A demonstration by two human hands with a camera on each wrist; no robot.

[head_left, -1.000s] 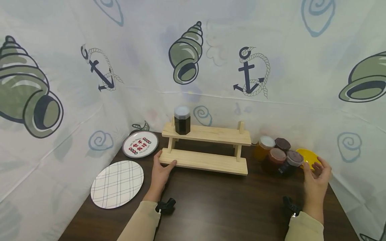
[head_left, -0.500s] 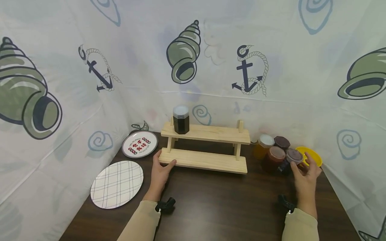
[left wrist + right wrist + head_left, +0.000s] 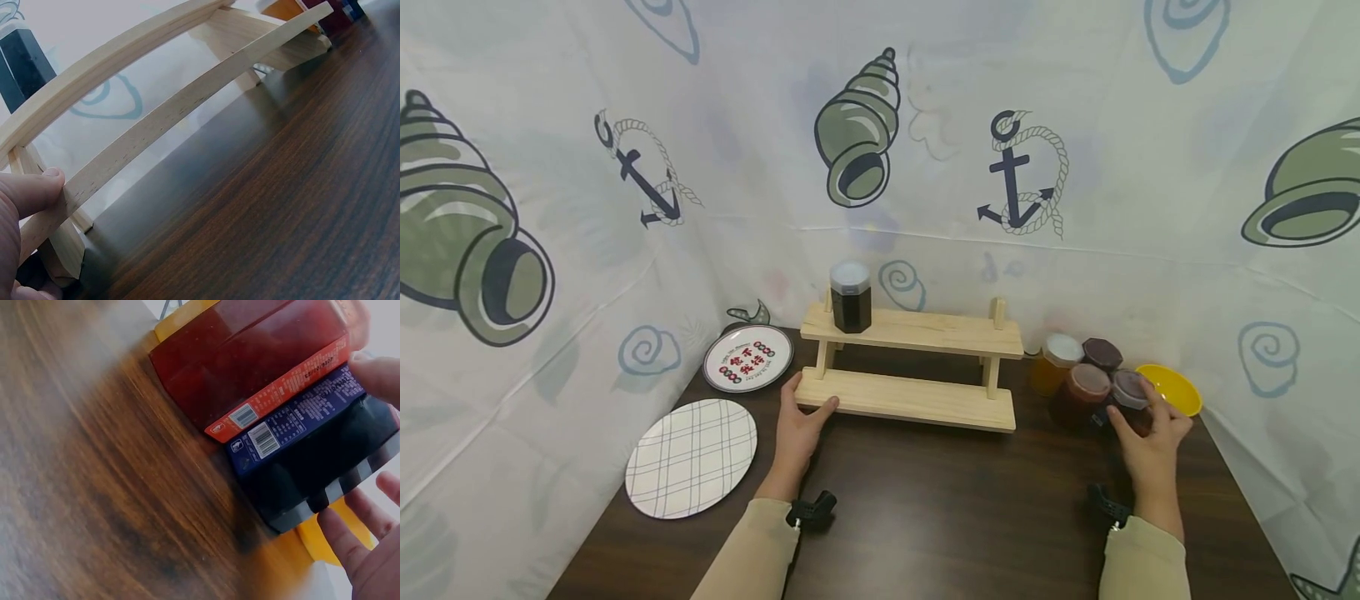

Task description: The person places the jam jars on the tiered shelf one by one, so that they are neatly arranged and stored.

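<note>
In the head view my left hand [image 3: 797, 433] grips the left end of the two-tier wooden shelf [image 3: 917, 400]. The left wrist view shows the thumb [image 3: 40, 190] against the lower board's front edge. A dark jar with a pale lid [image 3: 851, 296] stands on the upper board's left end. At the right, my right hand [image 3: 1152, 446] is around a dark jar with a purple label [image 3: 306, 462]. Its thumb lies at the label side and its fingertips are at the opposite side. A red jar with an orange label [image 3: 250, 362] stands right beside that jar.
An amber jar [image 3: 1058, 362] and another dark-lidded jar [image 3: 1102, 354] stand behind the red one. A yellow bowl [image 3: 1180, 392] is at the far right. On the left lie a checked plate [image 3: 692, 458] and a plate with red lettering [image 3: 748, 358]. Patterned cloth surrounds the table.
My right hand has moved left from beside the yellow bowl to the purple-labelled jar, its fingers now around it. The left hand has stayed at the shelf.
</note>
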